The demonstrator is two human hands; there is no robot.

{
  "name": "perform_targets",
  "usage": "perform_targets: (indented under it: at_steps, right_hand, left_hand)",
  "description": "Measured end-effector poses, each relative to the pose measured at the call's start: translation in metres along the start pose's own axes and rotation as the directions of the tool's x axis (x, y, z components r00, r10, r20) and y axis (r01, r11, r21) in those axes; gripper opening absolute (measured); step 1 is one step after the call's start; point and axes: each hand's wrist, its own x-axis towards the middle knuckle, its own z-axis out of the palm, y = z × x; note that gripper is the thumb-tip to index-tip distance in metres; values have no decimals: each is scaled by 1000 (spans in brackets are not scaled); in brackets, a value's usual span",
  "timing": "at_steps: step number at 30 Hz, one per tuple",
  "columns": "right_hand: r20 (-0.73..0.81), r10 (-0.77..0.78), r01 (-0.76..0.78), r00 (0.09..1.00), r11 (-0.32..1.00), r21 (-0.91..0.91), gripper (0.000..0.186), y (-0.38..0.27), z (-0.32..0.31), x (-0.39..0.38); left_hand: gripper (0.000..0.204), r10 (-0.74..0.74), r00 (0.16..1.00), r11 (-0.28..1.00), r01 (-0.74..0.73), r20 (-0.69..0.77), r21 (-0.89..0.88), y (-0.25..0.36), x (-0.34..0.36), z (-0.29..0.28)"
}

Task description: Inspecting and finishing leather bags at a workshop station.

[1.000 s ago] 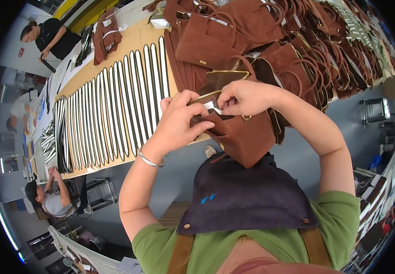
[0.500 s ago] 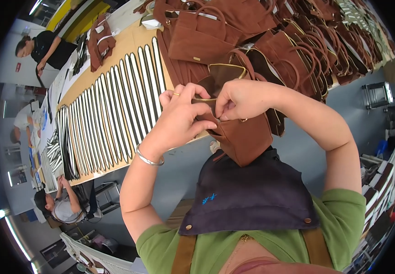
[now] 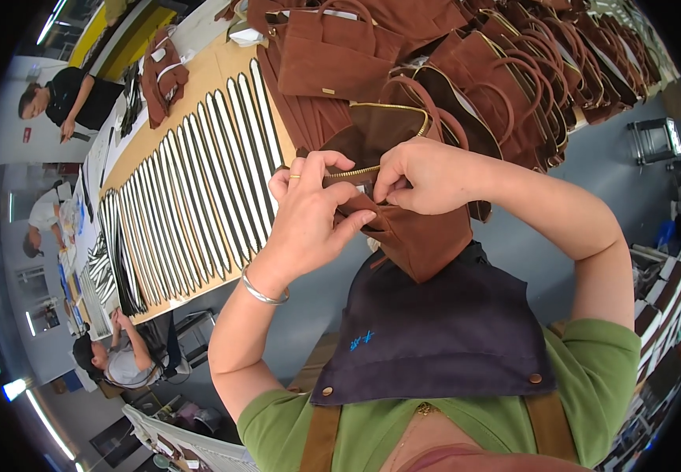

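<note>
A brown suede-like handbag (image 3: 432, 245) with a gold-toothed zipper (image 3: 354, 172) along its opening rests at the table's edge, against my apron. My left hand (image 3: 317, 208) grips the left side of its opening, fingers over the zipper edge and thumb along the slit below. At the middle of the opening my right hand (image 3: 431, 179) is closed in a pinch. Whatever its fingertips hold is hidden behind them. A small pale patch shows inside the bag between the two hands. The bag's far side stands open, its dark lining (image 3: 380, 126) visible.
Many similar brown handbags (image 3: 329, 59) crowd the table at the back and right. Long black-and-white strips (image 3: 191, 185) lie in a row on the tan tabletop (image 3: 226, 59) to the left. Several people work along the far left. A metal stool (image 3: 655, 143) stands at right.
My right hand's fingers have shifted slightly up along the bag's opening, and more of the zipper edge and a pale patch show. My left hand keeps its grip. The view has turned a little.
</note>
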Motion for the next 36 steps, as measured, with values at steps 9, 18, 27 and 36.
perform_targets:
  at_steps: [9, 18, 27, 36]
  right_hand:
    - [222, 223, -233, 949, 972, 18, 21, -14, -16, 6]
    - [147, 123, -104, 981, 986, -127, 15, -13, -6, 0]
    - [138, 52, -32, 989, 989, -144, 15, -20, -5, -6]
    - [108, 18, -7, 994, 995, -100, 15, -20, -2, -9]
  left_hand:
    - [16, 6, 1000, 998, -8, -28, -64, 7, -7, 2]
    - [15, -35, 999, 999, 34, -21, -31, 5, -7, 5]
    - [11, -30, 1000, 999, 30, -5, -19, 10, -9, 0]
    - [13, -38, 999, 999, 38, 8, -26, 9, -10, 1]
